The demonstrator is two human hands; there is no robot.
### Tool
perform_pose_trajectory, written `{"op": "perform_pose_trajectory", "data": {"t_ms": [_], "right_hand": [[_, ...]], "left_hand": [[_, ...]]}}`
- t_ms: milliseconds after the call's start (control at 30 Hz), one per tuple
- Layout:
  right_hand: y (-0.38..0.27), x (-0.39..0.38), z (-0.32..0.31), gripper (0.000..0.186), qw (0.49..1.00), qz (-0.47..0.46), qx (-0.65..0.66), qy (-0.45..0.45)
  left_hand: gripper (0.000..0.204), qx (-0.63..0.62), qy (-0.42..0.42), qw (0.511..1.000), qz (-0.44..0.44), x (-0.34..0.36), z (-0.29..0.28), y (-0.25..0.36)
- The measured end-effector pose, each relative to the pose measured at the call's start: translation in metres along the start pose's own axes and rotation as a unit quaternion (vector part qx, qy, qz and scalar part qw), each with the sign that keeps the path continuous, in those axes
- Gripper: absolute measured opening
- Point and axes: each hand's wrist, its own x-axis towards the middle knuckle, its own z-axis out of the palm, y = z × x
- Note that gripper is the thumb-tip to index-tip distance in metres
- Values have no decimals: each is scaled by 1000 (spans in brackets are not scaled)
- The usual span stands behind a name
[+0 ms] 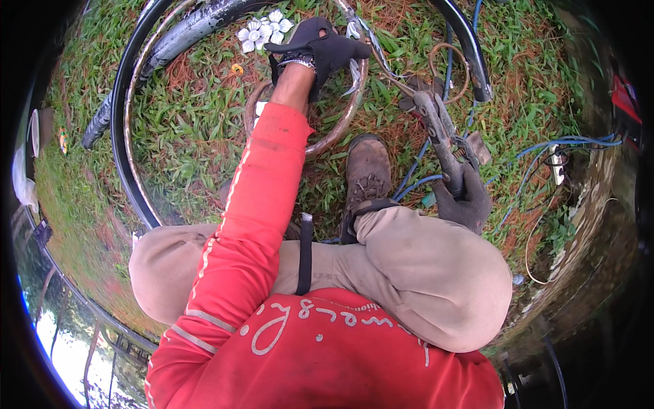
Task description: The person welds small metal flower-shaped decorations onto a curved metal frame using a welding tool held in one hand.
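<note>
My left hand (320, 53), in a black fingerless-looking glove, is closed on a curved metal bar (349, 119) with worn, rusty patches. Silvery leaf-shaped pieces (352, 31) sit along that bar beside the fingers. My right hand (466, 201), in a dark grey glove, wraps round the handle of a grey welding electrode holder (439, 129). The holder's front end points up and left. From near its tip a thin rod (400, 85) reaches toward the curved bar. Whether the rod touches the bar, I cannot tell.
Silver metal flowers (255, 34) lie on the grass beyond my left hand. A large black curved tube (122, 129) and a grey pipe (184, 41) lie at left. Blue cables (538, 146) run across the right side, near a white power strip (557, 167). My brown boot (368, 167) stands between my hands.
</note>
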Motion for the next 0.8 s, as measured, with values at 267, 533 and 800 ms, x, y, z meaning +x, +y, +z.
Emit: {"op": "perform_pose_trajectory", "data": {"t_ms": [267, 533, 800], "right_hand": [[5, 5, -1, 28, 996, -81, -40, -22], [5, 8, 1, 35, 996, -62, -39, -57], [11, 10, 4, 38, 996, -60, -11, -68]], "left_hand": [[42, -41, -18, 999, -15, 3, 4, -4], [55, -29, -25, 999, 1, 5, 6, -5], [55, -32, -20, 999, 7, 4, 8, -3]]}}
